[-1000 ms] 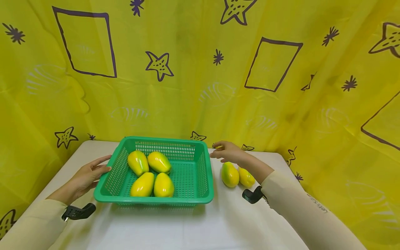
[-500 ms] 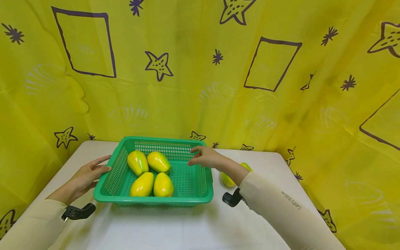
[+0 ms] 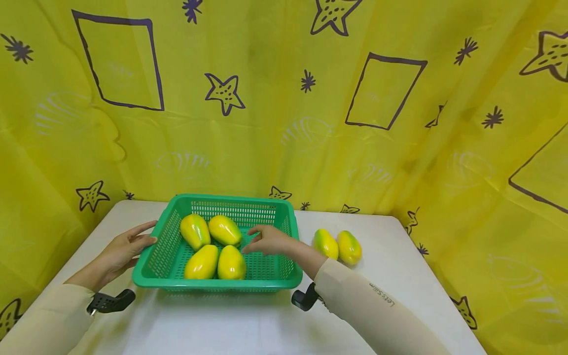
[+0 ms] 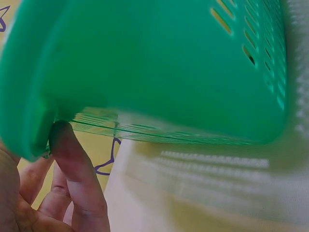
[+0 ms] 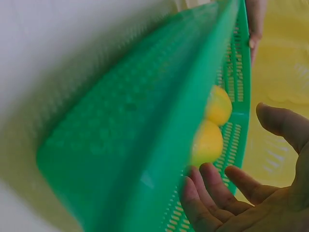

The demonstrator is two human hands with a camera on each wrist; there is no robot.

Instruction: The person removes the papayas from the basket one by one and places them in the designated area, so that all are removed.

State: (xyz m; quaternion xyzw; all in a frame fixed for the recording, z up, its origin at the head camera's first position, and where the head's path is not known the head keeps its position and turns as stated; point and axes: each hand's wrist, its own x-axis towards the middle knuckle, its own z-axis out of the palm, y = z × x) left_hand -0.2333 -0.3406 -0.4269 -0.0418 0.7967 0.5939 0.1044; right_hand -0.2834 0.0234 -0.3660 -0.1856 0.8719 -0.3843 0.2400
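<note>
A green plastic basket [image 3: 230, 285] stands on the white table [image 3: 222, 325] and holds several yellow-green papayas. My left hand [image 3: 147, 233] rests against the basket's left rim with straight fingers; in the left wrist view its thumb [image 4: 77, 179] touches the basket wall [image 4: 159, 72] under the rim. My right hand [image 3: 255, 240] hovers with spread fingers inside the basket, just right of the front papaya [image 3: 231, 263], holding nothing. The right wrist view shows that hand [image 5: 251, 193] spread beside two papayas [image 5: 207, 142] behind the basket's wall [image 5: 145, 145].
Two more papayas [image 3: 326, 243] [image 3: 349, 247] lie side by side on the table right of the basket. A yellow curtain [image 3: 284, 123] with purple stars and squares closes off the back and both sides. Bare table lies in front of the basket.
My right hand has swung left from the table behind the two loose papayas, over the basket's right rim and down inside it. The left hand and basket have stayed put.
</note>
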